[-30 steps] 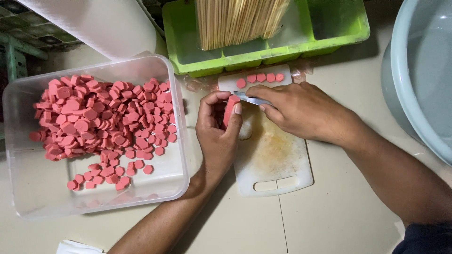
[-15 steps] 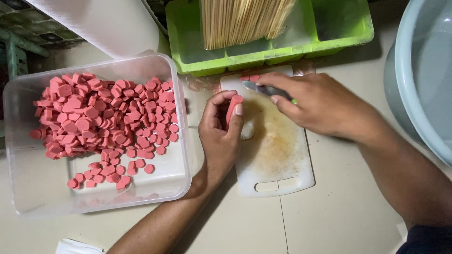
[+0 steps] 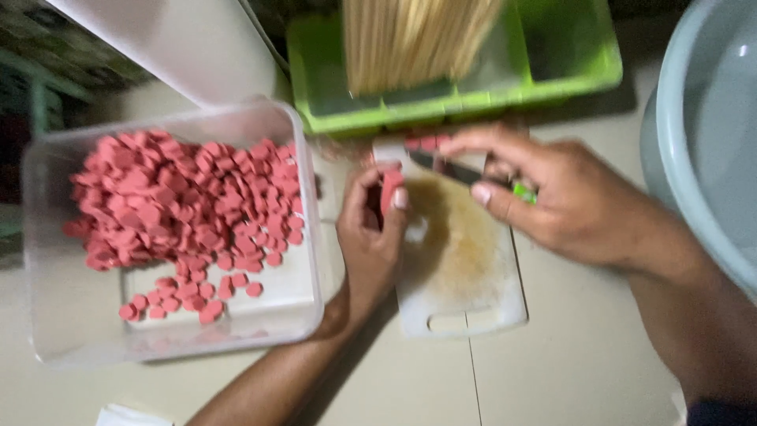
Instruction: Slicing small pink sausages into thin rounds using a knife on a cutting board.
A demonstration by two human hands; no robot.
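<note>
- Pink sausage piece (image 3: 390, 192) stands pinched in the left hand (image 3: 371, 237) over the white cutting board (image 3: 461, 260).
- Right hand (image 3: 568, 201) grips a knife (image 3: 449, 168) beside it.
- Sausage slices (image 3: 185, 209) fill the clear tub (image 3: 47, 315).

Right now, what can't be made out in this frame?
- Head view is motion-blurred: the knife blade edge in the right hand is unclear.
- Sausage: mostly hidden by the left hand.
- Slices at the board top: smeared, uncountable.
- Skewers and basin: cut off by the frame edges.
</note>
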